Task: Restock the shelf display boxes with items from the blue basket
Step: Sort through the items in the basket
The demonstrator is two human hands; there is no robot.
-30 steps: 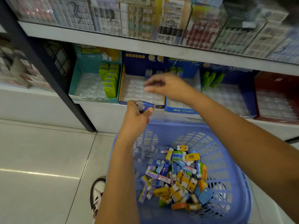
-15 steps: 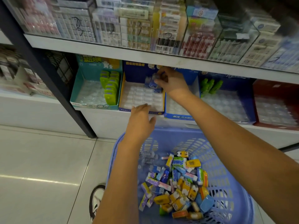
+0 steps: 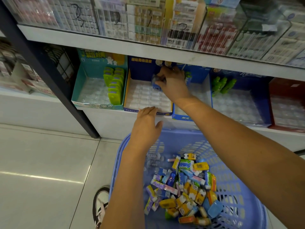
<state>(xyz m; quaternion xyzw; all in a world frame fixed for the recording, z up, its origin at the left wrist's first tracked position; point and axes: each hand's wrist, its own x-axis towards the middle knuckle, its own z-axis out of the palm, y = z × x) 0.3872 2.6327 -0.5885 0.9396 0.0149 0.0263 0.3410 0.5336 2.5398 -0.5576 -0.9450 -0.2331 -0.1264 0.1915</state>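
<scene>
Shelf's navy box (image 3: 142, 71): blue item (image 3: 156, 86) at back, pinched by right hand (image 3: 173, 82); left hand (image 3: 146, 123) loose at front rim.

Basket (image 3: 239, 162) near, on the floor (image 3: 41, 154), loose items (image 3: 184, 187) in its bottom, a shoe (image 3: 99, 205) to its left. Beyond, a shelf (image 3: 112, 124) carries display boxes (image 3: 239, 106) side by side. Right hand (image 3: 173, 83) holds a single item (image 3: 156, 82) at the far end of the second box (image 3: 145, 100) from the left; left hand (image 3: 146, 124) at its near edge.

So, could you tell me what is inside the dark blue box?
A mostly bare white tray; the right hand holds a blue item at its back, hiding what lies beneath.
</scene>
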